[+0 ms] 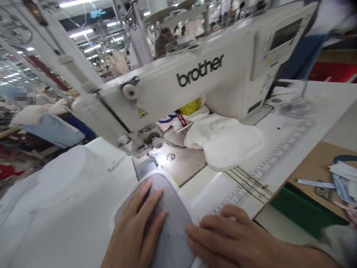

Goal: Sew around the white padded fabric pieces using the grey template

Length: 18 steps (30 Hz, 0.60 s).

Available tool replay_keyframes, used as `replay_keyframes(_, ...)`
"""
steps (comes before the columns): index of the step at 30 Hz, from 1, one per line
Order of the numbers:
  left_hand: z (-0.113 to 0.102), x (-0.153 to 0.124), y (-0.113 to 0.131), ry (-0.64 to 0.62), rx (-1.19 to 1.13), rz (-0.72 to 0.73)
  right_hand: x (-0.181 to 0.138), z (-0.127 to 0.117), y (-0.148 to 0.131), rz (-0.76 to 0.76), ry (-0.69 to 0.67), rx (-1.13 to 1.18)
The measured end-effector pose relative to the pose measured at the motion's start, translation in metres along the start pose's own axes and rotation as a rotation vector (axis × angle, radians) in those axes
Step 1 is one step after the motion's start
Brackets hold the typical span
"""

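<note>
My left hand (139, 227) lies with fingers spread on a grey rounded template (174, 219), pressing it down. A white fabric piece (163, 174) shows as a rim around the template. At their right edge my right hand (225, 238) has its fingers bent and close together, closed on the fabric's border; its thumb is hidden. Just beyond the template's far end is the needle area (159, 160) of a white Brother sewing machine (178, 82), lit by its lamp. Another white padded piece (225, 137) rests under the machine's arm.
Red-handled snippers (182, 120) and a yellow roll (191, 107) sit behind the needle area. A ruler scale (281, 149) runs along the table's right edge. White fabric (50, 208) covers the left side. Cloth scraps (344, 178) lie on a brown board (312, 167) at right.
</note>
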<state>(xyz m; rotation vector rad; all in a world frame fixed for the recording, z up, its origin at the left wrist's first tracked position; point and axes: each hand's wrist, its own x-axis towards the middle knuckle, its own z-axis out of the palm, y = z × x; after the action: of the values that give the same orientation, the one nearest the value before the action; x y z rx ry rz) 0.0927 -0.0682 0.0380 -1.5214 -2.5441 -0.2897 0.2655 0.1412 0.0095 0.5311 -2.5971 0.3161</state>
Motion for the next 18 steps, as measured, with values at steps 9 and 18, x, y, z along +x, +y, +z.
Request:
replay_keyframes(9, -0.041, 0.010, -0.009, -0.250, -0.390, -0.182, 0.018, 0.016, 0.004, -0.093, 0.122, 0.136)
replay_keyframes(18, -0.008, -0.003, 0.010, -0.040, -0.048, -0.073, 0.006, 0.017, 0.001, -0.144, 0.066, -0.036)
